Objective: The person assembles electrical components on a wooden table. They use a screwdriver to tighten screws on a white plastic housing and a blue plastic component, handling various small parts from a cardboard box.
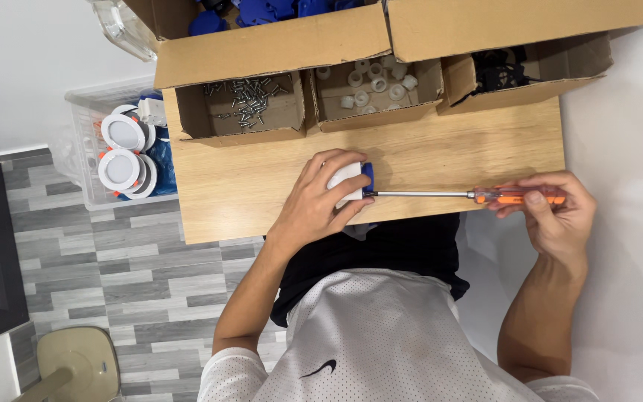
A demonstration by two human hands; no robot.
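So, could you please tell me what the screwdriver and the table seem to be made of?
Screwdriver: a shiny grey shaft that looks like bare metal, and a translucent orange handle, probably plastic. Table: pale wood grain with a flat matte surface, so wood or a wood-look laminate; the picture cannot settle which.

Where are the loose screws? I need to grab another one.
In the head view, the screws lie in the leftmost small cardboard box at the table's far edge, beside the box of white rings.
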